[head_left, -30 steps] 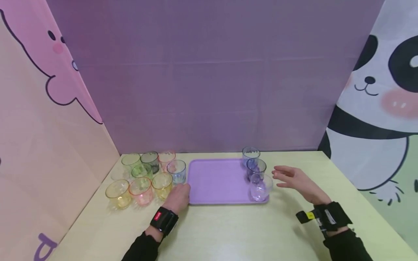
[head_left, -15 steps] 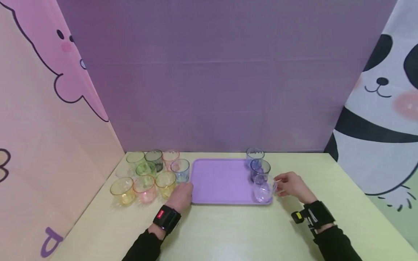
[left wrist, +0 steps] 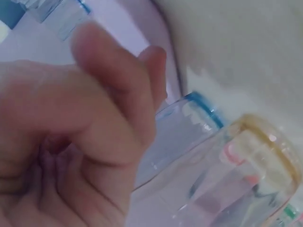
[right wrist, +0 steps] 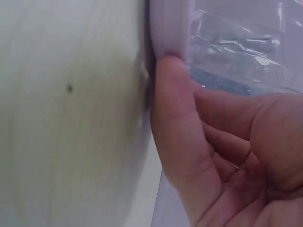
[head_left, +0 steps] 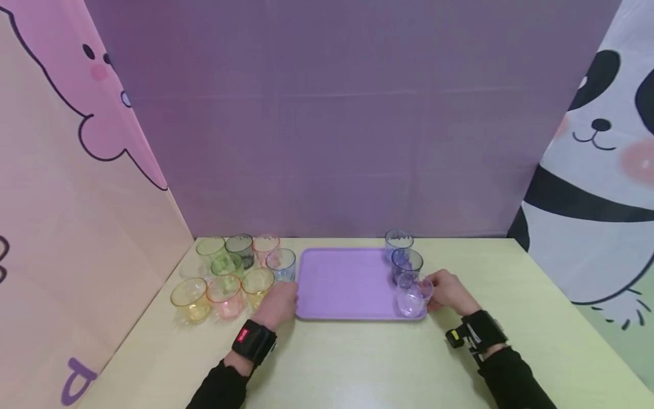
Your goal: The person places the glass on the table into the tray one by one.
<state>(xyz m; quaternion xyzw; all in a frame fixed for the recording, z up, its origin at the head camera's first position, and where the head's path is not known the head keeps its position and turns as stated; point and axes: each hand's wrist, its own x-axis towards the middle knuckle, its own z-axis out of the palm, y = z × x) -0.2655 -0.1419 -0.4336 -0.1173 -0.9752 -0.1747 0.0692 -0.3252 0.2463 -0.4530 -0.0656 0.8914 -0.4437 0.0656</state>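
Note:
A purple rectangular tray (head_left: pixel 342 284) lies flat on the table. My left hand (head_left: pixel 277 304) grips its left edge near the front corner, fingers curled. Close beside that hand stand a blue-rimmed glass (head_left: pixel 281 266) and a yellow glass (head_left: pixel 258 284). At the opposite side, my right hand (head_left: pixel 451 292) pinches the tray's right edge near the front corner; the right wrist view has one fingertip (right wrist: pixel 173 71) against the tray's rim (right wrist: pixel 170 28). Right by these fingers stands a clear glass (head_left: pixel 410 301) on the tray. Behind it in line are a dark blue glass (head_left: pixel 406 267) and a pale blue glass (head_left: pixel 398 244).
Several coloured glasses crowd the table left of the tray, among them a pink glass (head_left: pixel 226 301), an amber glass (head_left: pixel 191 304), a green glass (head_left: pixel 227 266) and a grey glass (head_left: pixel 240 250). A purple backdrop (head_left: pixel 327 142) rises behind the table (head_left: pixel 357 369).
My right hand has moved left and down from beside the clear glass to the tray's right edge, its fingers closing there. The left hand stays at the left edge.

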